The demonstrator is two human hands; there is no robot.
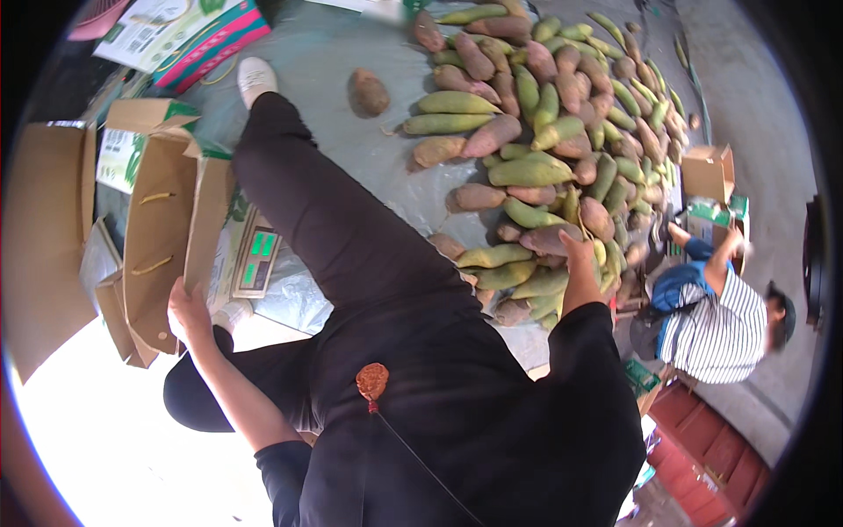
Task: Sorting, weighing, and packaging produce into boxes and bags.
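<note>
My left hand [188, 314] is closed on the edge of an open cardboard box [162, 211], which stands at the left with its flaps up. At the near side of a large heap, my right hand [577, 257] reaches down to a reddish-brown sweet potato [546, 239] and grips its end; part of the fingers is hidden. Long green radishes [529, 169] lie mixed with reddish-brown sweet potatoes across the heap. One sweet potato [370, 93] rests apart from the rest on the plastic sheet [347, 39].
A scale with a lit green display [257, 255] sits beside the box, close to my leg. Printed cartons [189, 39] stand at the far left. To the right, a person in a striped shirt [724, 334] works by another open box [708, 171].
</note>
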